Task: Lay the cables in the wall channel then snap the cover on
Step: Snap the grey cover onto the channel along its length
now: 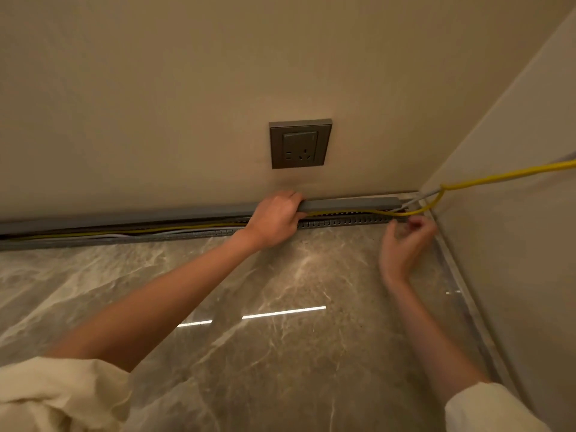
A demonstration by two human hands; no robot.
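Beige wall meets a glossy marble floor (280,353), corner at right, dim warm light. Along the base of the wall runs a grey slotted channel (343,221), with a yellow cable (498,175) and at least one pale grey cable (187,232) lying in it. At the corner end the yellow cable loops out and runs off right along the side wall; a grey one exits there too.

The grey cover (352,203) is a long strip, tilted up off the channel on the right stretch, not snapped on. Further left it looks unseated as well, with cables showing in the gap.

Handling, my guess: the cover is light, thin plastic, stiff across but bendy along its length. Best gripped along the edge, then pressed down bit by bit from one end so the clips catch. Cables are soft and springy, likely to pop out near the corner loop and get pinched under the cover.

Left hand (276,218) grips the cover mid-run, fingers curled over its top edge, thumb underneath, holding it off the channel. Right hand (405,241) is at the channel's corner end, fingers bent, tips close together near the yellow cable. Blurry, so I cannot tell whether it actually pinches the cable or only touches it.

A grey wall socket (300,144) sits above the channel. Cream sleeves (62,397) at the bottom.
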